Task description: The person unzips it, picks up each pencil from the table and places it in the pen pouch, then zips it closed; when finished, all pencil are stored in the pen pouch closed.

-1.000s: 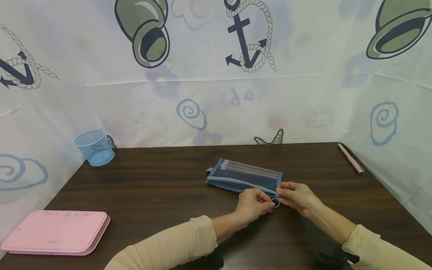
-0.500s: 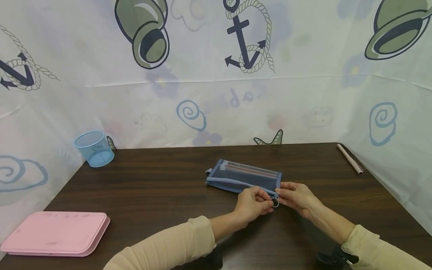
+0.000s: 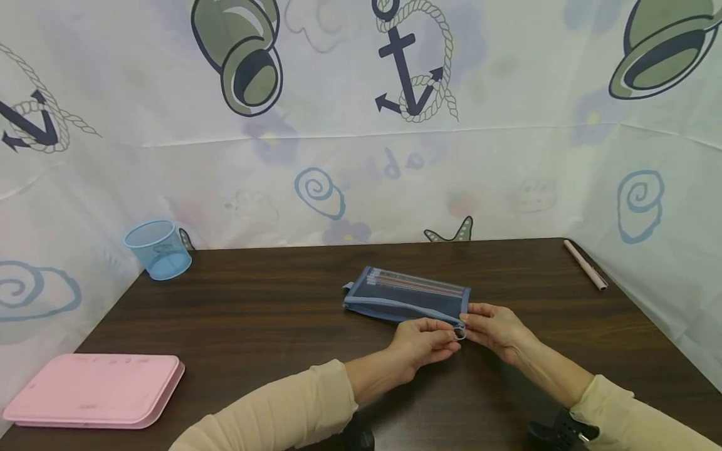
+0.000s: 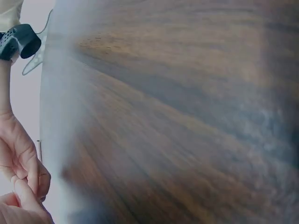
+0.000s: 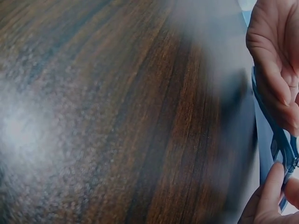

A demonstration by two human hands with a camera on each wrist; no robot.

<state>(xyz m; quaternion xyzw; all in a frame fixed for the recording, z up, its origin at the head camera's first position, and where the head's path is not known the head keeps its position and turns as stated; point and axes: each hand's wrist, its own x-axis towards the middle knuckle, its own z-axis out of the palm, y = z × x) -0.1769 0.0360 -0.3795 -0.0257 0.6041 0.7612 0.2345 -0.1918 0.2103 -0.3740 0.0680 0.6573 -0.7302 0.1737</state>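
Observation:
A blue see-through zip pencil case (image 3: 414,299) lies on the dark wooden table, with several slim pencil-like sticks showing through its top. The fingertips of my left hand (image 3: 420,347) pinch the ring (image 3: 461,334) of the zip pull at the case's near right corner. My right hand (image 3: 499,329) grips that same end between thumb and fingers. In the right wrist view, the zip (image 5: 282,140) runs between the left hand (image 5: 275,60) above and the right fingers (image 5: 268,200) below. Both hands meet at the edge of the left wrist view, where the case is hidden.
A pink flat box (image 3: 93,388) lies at the front left. Behind it, a light blue cup (image 3: 160,254) stands in the back left corner. A pale pen-like stick (image 3: 585,265) lies near the right edge. Patterned cloth (image 3: 350,150) encloses the back and sides.
My left wrist has dropped slightly and its fingers have turned, straightening a little at the ring. The ring has tilted up a bit. The right hand and the case stay almost in place.

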